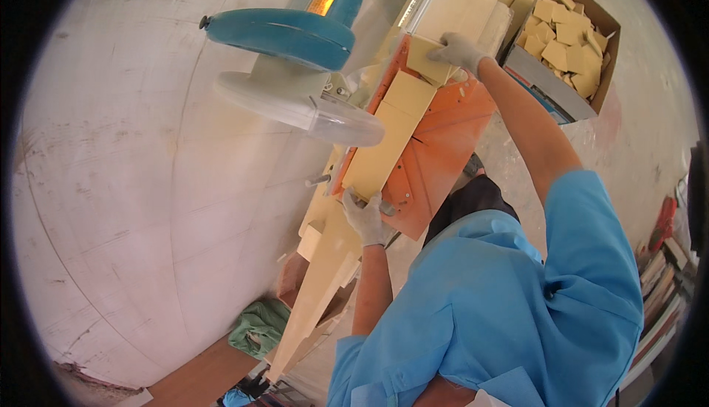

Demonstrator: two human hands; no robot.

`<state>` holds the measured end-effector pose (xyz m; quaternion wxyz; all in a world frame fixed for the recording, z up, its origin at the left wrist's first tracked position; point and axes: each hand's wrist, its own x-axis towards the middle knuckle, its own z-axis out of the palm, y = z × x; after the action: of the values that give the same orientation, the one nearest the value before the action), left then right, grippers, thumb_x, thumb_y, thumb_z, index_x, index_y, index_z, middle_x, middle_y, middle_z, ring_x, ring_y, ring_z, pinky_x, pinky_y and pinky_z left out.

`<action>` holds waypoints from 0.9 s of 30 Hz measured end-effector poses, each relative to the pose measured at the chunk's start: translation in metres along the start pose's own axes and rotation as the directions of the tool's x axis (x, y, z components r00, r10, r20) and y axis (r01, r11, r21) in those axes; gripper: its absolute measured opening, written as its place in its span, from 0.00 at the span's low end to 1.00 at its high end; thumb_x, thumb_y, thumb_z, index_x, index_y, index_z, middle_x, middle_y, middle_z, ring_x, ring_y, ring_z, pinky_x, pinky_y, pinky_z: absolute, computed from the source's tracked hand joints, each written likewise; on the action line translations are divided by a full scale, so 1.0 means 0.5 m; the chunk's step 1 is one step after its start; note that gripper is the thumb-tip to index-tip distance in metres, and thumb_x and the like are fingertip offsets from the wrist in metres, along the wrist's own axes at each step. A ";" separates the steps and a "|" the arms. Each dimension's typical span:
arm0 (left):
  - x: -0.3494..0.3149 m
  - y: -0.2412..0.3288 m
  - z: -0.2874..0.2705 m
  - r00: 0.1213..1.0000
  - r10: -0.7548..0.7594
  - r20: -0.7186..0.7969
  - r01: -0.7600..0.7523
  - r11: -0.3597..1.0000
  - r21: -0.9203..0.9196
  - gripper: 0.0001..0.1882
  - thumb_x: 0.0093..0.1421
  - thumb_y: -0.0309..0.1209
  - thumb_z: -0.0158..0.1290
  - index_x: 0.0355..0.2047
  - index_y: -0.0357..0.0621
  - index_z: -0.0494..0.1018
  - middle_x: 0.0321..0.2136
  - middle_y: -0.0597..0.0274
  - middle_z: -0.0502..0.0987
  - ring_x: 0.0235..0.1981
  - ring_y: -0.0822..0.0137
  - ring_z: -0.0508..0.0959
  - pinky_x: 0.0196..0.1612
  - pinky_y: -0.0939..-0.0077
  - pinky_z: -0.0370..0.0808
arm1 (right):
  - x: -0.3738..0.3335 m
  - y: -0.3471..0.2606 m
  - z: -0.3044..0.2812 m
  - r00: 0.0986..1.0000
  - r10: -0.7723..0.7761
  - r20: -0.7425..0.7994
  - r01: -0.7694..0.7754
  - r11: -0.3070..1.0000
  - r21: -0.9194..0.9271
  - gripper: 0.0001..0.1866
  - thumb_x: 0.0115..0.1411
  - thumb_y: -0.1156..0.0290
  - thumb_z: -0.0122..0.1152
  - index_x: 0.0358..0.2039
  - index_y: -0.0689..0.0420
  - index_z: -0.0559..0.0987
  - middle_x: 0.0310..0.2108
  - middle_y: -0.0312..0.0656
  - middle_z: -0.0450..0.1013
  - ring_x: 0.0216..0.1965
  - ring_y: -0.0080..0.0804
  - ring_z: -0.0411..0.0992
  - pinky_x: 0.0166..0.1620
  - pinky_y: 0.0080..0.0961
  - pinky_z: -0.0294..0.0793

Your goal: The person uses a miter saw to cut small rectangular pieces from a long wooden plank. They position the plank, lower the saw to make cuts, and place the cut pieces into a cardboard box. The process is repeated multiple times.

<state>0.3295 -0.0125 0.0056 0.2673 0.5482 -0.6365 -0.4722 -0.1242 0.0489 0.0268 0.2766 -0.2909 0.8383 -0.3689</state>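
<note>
Our gloved left hand point(364, 219) has its fingers closed on the near end of the pale yellow wooden plank point(384, 137) lying on the orange saw bed point(450, 130). At one o'clock, our gloved right hand point(458, 51) grips a cut yellow wooden block point(427, 58).

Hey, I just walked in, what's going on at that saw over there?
A person in a blue shirt stands at a teal mitre saw with an orange table. The gloved left hand presses the near end of a pale yellow board on the table. The gloved right hand grips a cut yellow piece at the far end. A cardboard box of similar offcuts sits beyond.
</note>
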 end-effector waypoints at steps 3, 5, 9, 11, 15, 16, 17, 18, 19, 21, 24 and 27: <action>-0.001 0.001 -0.002 1.000 0.020 -0.001 -0.020 0.999 0.038 0.35 0.52 0.22 0.69 0.60 0.34 0.67 0.51 0.54 0.72 0.50 0.62 0.79 0.50 0.67 0.79 | -0.017 0.021 0.024 0.968 0.165 0.187 -0.235 0.853 0.466 0.33 0.54 0.49 0.73 0.48 0.66 0.81 0.47 0.52 0.80 0.49 0.44 0.79 0.50 0.36 0.77; 0.002 -0.002 -0.002 0.999 0.038 -0.008 -0.037 0.997 0.066 0.35 0.52 0.23 0.70 0.59 0.34 0.68 0.51 0.53 0.73 0.50 0.61 0.79 0.50 0.66 0.79 | -0.047 0.005 0.066 0.984 0.020 0.179 -0.088 0.921 0.379 0.35 0.54 0.49 0.73 0.51 0.65 0.79 0.49 0.53 0.79 0.52 0.45 0.78 0.53 0.37 0.75; 0.007 -0.009 0.003 0.998 0.055 -0.036 -0.051 0.993 0.109 0.35 0.50 0.25 0.71 0.58 0.35 0.69 0.51 0.52 0.73 0.48 0.61 0.80 0.49 0.66 0.79 | -0.108 -0.057 0.112 0.987 0.083 0.141 -0.068 0.992 -0.106 0.38 0.52 0.49 0.75 0.55 0.63 0.76 0.50 0.52 0.78 0.54 0.47 0.76 0.58 0.41 0.72; 0.007 -0.008 0.007 0.997 0.053 -0.054 -0.046 0.992 0.118 0.35 0.50 0.25 0.71 0.58 0.36 0.69 0.51 0.52 0.74 0.48 0.61 0.80 0.49 0.66 0.79 | -0.123 -0.085 0.114 0.992 0.090 0.092 -0.077 0.988 -0.134 0.38 0.51 0.49 0.75 0.55 0.61 0.76 0.50 0.52 0.79 0.54 0.46 0.76 0.58 0.40 0.74; 0.007 -0.001 0.009 0.999 0.046 -0.028 -0.046 0.998 0.033 0.36 0.50 0.25 0.71 0.59 0.36 0.68 0.50 0.52 0.75 0.48 0.62 0.80 0.49 0.67 0.79 | -0.133 -0.101 0.112 0.999 0.002 0.037 -0.003 1.000 0.021 0.36 0.49 0.52 0.77 0.53 0.60 0.77 0.48 0.49 0.80 0.53 0.43 0.78 0.55 0.36 0.76; 0.006 -0.001 0.006 1.000 0.024 -0.015 -0.024 1.000 -0.019 0.36 0.50 0.25 0.71 0.59 0.36 0.68 0.49 0.52 0.75 0.49 0.62 0.80 0.50 0.67 0.79 | -0.137 -0.094 0.108 1.000 0.002 0.013 -0.004 0.995 0.101 0.35 0.48 0.52 0.77 0.52 0.60 0.77 0.47 0.48 0.80 0.51 0.41 0.78 0.53 0.35 0.76; 0.005 -0.001 0.004 0.999 0.048 -0.010 -0.048 0.999 -0.024 0.36 0.51 0.25 0.71 0.59 0.36 0.68 0.50 0.52 0.76 0.49 0.62 0.80 0.50 0.68 0.78 | -0.142 -0.083 0.096 0.999 0.029 0.018 -0.032 0.985 0.167 0.35 0.48 0.53 0.78 0.51 0.60 0.77 0.46 0.47 0.80 0.50 0.39 0.78 0.52 0.33 0.76; 0.007 -0.001 0.001 0.998 0.055 -0.011 -0.055 0.998 -0.033 0.36 0.51 0.25 0.71 0.59 0.36 0.68 0.50 0.52 0.76 0.49 0.62 0.79 0.50 0.68 0.78 | -0.146 -0.069 0.077 0.998 0.057 0.039 -0.065 0.968 0.241 0.34 0.48 0.53 0.79 0.50 0.60 0.78 0.45 0.46 0.80 0.49 0.37 0.79 0.50 0.31 0.77; 0.008 -0.003 -0.002 0.998 0.062 -0.011 -0.062 0.997 -0.041 0.35 0.52 0.25 0.70 0.59 0.36 0.68 0.50 0.52 0.76 0.49 0.62 0.79 0.50 0.68 0.78 | -0.149 -0.051 0.046 1.000 0.014 0.005 -0.015 0.951 0.309 0.33 0.48 0.55 0.79 0.49 0.60 0.78 0.44 0.44 0.80 0.48 0.33 0.78 0.48 0.30 0.76; 0.009 -0.009 -0.008 0.998 0.004 -0.058 0.000 0.998 0.062 0.34 0.53 0.24 0.69 0.59 0.36 0.68 0.49 0.53 0.77 0.47 0.63 0.79 0.49 0.69 0.78 | -0.163 -0.002 -0.060 0.993 -0.019 -0.119 0.056 0.945 0.322 0.31 0.49 0.57 0.79 0.48 0.61 0.78 0.43 0.42 0.79 0.46 0.29 0.77 0.46 0.28 0.76; 0.013 -0.017 -0.017 0.992 -0.098 -0.077 0.104 0.991 0.084 0.33 0.55 0.25 0.68 0.60 0.35 0.68 0.47 0.55 0.79 0.43 0.65 0.80 0.46 0.71 0.77 | -0.174 0.066 -0.270 0.823 -0.211 -0.528 0.172 0.977 -0.123 0.29 0.55 0.58 0.75 0.52 0.63 0.78 0.45 0.47 0.80 0.48 0.38 0.78 0.50 0.34 0.77; 0.017 -0.018 -0.026 0.976 -0.219 -0.010 0.217 0.974 -0.070 0.31 0.56 0.26 0.67 0.59 0.36 0.69 0.44 0.58 0.80 0.39 0.68 0.79 0.42 0.72 0.77 | -0.175 0.091 -0.379 0.653 -0.354 -0.670 -0.038 0.868 -0.495 0.29 0.61 0.58 0.71 0.57 0.62 0.77 0.52 0.49 0.79 0.53 0.40 0.78 0.56 0.34 0.75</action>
<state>0.3424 -0.0241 0.0015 0.2380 0.6094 -0.5536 -0.5153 -0.2063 0.2216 0.1222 -0.2016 -0.2471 0.9100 -0.2651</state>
